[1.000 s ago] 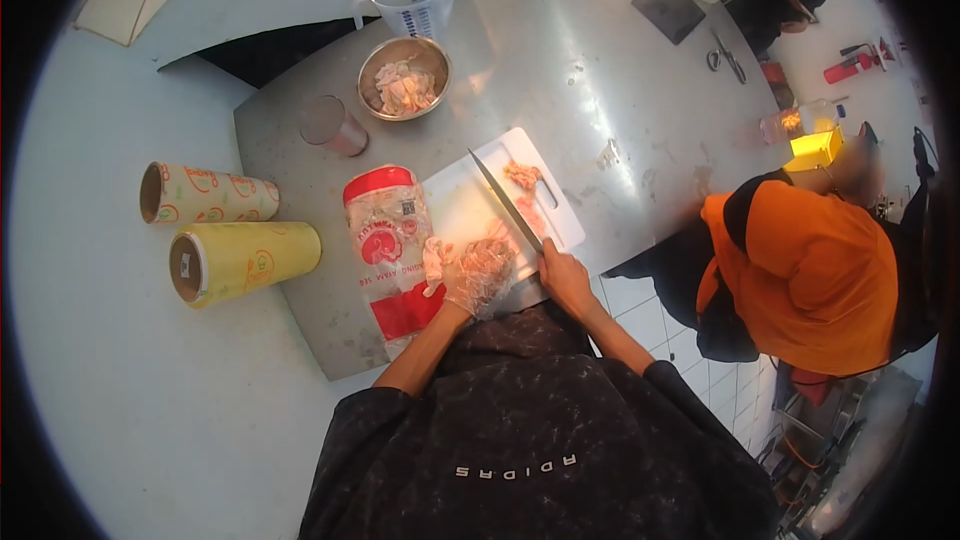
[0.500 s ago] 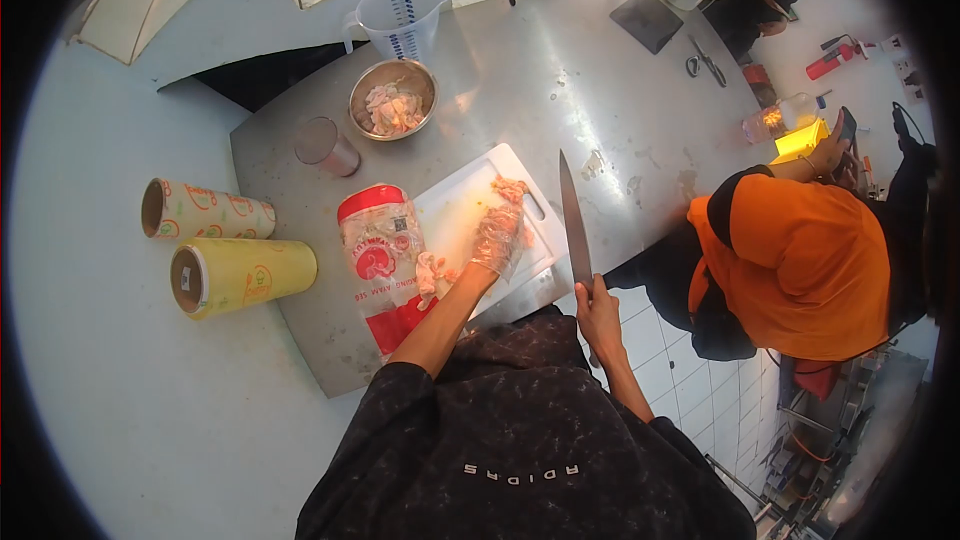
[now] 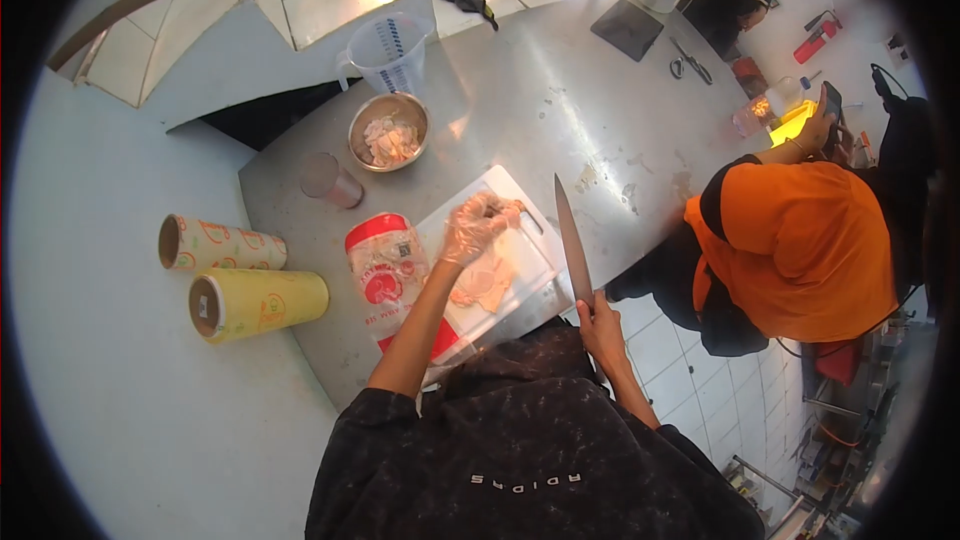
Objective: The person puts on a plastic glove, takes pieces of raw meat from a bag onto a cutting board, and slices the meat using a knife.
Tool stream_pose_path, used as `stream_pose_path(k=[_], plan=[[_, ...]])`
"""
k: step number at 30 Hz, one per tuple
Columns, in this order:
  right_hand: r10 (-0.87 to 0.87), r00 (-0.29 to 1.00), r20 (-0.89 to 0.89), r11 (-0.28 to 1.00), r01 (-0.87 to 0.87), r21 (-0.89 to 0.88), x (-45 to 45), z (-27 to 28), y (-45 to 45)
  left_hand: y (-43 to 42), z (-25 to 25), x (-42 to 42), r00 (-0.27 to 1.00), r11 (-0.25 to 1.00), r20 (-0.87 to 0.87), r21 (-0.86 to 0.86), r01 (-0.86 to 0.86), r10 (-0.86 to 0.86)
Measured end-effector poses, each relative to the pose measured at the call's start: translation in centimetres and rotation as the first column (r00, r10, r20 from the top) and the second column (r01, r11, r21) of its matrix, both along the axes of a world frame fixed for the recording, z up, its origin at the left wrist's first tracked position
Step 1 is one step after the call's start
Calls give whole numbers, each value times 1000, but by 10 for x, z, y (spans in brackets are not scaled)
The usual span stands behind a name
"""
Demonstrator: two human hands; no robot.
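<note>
My left hand [image 3: 474, 228], in a clear plastic glove, has its fingers curled round a small piece of raw meat [image 3: 511, 210] above the white cutting board [image 3: 499, 183]. More pale raw meat [image 3: 484, 280] lies on the board below that hand. My right hand [image 3: 602, 328] is closed on the handle of a long knife [image 3: 572, 240], its blade pointing away from me, just right of the board. Left of the board lies a red and clear plastic package [image 3: 382, 262]. A metal bowl [image 3: 390, 132] beyond it holds pieces of raw meat.
A tumbler [image 3: 332, 182] and measuring jug [image 3: 388, 55] stand near the bowl. Two rolls [image 3: 260, 302] are at the left. Scissors [image 3: 690, 62] and a dark flat object [image 3: 627, 29] lie far right. A person in orange [image 3: 800, 245] is at the right; another person is beyond.
The knife has moved from over the board to its right side. My left hand went up the board to the small meat piece, then lifted it back leftward; larger meat now lies spread below.
</note>
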State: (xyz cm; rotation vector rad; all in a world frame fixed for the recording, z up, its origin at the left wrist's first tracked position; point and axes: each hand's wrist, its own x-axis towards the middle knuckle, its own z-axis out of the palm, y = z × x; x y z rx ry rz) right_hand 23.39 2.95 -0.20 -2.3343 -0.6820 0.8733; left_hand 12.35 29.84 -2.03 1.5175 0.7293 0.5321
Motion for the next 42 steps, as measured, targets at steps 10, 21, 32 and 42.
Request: stream_pose_path(k=[10, 21, 32, 42], plan=[[126, 990, 57, 989, -130, 74, 0, -13, 3, 124, 56, -72, 877, 853, 60, 209, -477, 476], [274, 960, -50, 961, -276, -23, -3, -27, -4, -64, -38, -90, 759, 793, -620, 558, 245, 202], [373, 928, -9, 925, -373, -76, -5, -38, -1, -89, -94, -55, 684, 666, -663, 662, 344, 305], [327, 944, -47, 940, -330, -90, 0, -28, -4, -71, -103, -86, 993, 991, 26, -72, -109, 111]])
